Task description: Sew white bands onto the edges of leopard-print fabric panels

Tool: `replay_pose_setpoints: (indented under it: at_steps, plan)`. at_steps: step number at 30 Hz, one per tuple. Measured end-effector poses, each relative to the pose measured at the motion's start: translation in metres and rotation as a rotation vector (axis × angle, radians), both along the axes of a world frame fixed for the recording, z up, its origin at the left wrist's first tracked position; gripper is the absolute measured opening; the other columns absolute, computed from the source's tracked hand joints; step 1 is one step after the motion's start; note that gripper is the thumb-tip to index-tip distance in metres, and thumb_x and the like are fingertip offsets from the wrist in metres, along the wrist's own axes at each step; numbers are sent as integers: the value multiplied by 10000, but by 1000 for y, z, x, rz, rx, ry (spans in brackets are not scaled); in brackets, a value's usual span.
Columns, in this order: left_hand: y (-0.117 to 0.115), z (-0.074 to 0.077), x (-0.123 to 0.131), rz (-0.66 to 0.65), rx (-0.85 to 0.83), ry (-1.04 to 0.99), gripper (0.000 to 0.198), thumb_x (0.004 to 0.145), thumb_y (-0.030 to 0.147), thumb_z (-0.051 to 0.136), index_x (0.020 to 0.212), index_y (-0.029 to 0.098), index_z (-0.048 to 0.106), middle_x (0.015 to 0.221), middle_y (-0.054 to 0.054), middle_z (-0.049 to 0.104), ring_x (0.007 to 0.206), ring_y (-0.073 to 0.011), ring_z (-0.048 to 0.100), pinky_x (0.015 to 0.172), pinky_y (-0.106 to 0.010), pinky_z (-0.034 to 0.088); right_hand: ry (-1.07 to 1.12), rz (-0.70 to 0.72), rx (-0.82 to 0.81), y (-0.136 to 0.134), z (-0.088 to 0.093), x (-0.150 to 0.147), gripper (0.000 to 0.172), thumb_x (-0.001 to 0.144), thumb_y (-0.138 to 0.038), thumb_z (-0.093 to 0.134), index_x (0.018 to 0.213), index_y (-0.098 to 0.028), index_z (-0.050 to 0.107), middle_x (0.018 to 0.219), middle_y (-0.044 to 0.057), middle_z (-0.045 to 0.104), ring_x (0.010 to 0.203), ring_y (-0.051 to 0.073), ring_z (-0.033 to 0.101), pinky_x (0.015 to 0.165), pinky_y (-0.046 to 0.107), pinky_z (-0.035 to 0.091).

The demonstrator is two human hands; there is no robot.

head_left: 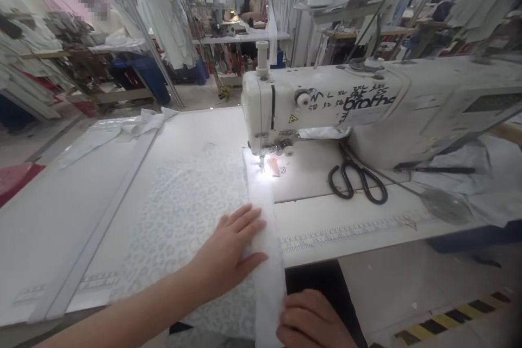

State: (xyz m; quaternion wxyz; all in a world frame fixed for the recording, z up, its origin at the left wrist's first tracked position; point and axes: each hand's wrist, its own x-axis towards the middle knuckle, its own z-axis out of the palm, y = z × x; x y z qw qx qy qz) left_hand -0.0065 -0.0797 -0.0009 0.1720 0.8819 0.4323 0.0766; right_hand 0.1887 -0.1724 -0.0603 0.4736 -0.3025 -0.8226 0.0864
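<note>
A pale leopard-print fabric piece [175, 217] lies on the sewing table, with a plain white strip [267, 261] along its right edge. The strip's far end runs under the lit needle area of the white sewing machine [302, 103]. My left hand [234, 244] rests flat on the fabric and strip, fingers stretched out and thumb apart. At the table's front edge, my right hand [312, 318] has its fingers curled on the near right edge of the white strip, gripping it; the fingertips are partly hidden.
Black-handled scissors [359, 179] lie right of the needle, behind a printed ruler scale [326, 236]. White cloth [460, 168] is heaped at the right. More fabric [134, 125] sits at the table's far left. Two people work at machines in the background.
</note>
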Motion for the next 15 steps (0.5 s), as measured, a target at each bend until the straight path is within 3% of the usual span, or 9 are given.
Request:
replay_pose_setpoints:
  at_steps: [5, 10, 15]
  plan:
    - [15, -1, -6, -31, 54, 56, 474, 885, 432, 435, 1320, 249, 386, 1431, -66, 347, 1329, -312, 256, 1002, -593, 303, -47, 87, -131, 21, 17, 3, 182, 921, -122, 435, 841, -158, 594, 748, 35, 654, 760, 140, 586, 685, 246, 479]
    - [47, 0, -4, -53, 103, 63, 481, 879, 450, 430, 1306, 231, 393, 1416, -67, 371, 1326, -306, 256, 1000, -561, 303, -70, 98, -309, 49, 40, 7, 205, 877, -60, 396, 833, -161, 569, 798, 61, 622, 761, 167, 534, 685, 298, 470]
    - [80, 2, -4, -68, 146, 39, 490, 853, 444, 479, 1271, 195, 422, 1390, -85, 403, 1319, -292, 271, 1029, -502, 292, -74, 72, -367, 79, 46, 5, 231, 856, -28, 396, 792, -165, 572, 800, 56, 614, 757, 173, 520, 677, 302, 457]
